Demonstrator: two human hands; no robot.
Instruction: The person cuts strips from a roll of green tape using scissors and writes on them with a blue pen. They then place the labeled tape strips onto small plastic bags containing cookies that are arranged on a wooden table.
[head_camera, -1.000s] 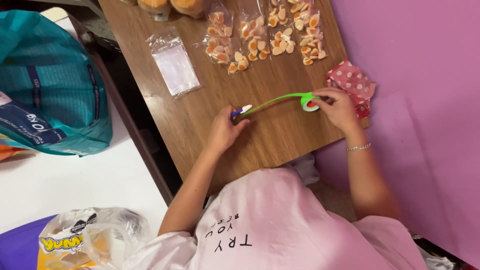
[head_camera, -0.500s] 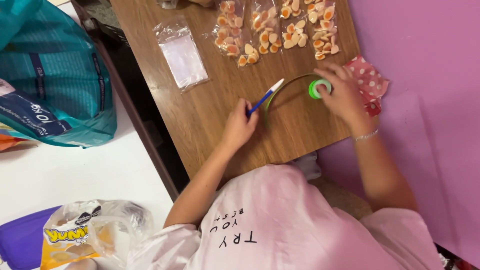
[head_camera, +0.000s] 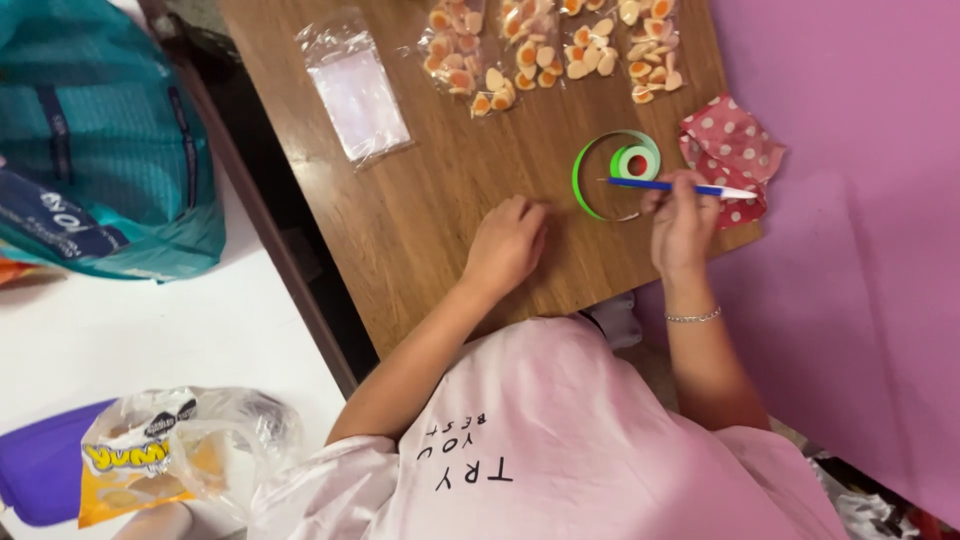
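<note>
Green ribbon roll (head_camera: 634, 161), glossy and looped, lies just beyond the right hand (head_camera: 683, 222), whose fingers pinch a blue pen (head_camera: 672, 186); left hand (head_camera: 506, 243) rests loosely curled, empty, on wood table (head_camera: 420, 230).

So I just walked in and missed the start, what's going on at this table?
A person in a pink shirt sits at a wooden table. Their right hand holds a blue and white pen over a roll of green ribbon with a loose loop curling off it. The left hand rests empty on the wood. Clear bags of orange and white sweets, an empty clear bag and a red polka-dot cloth lie nearby.
</note>
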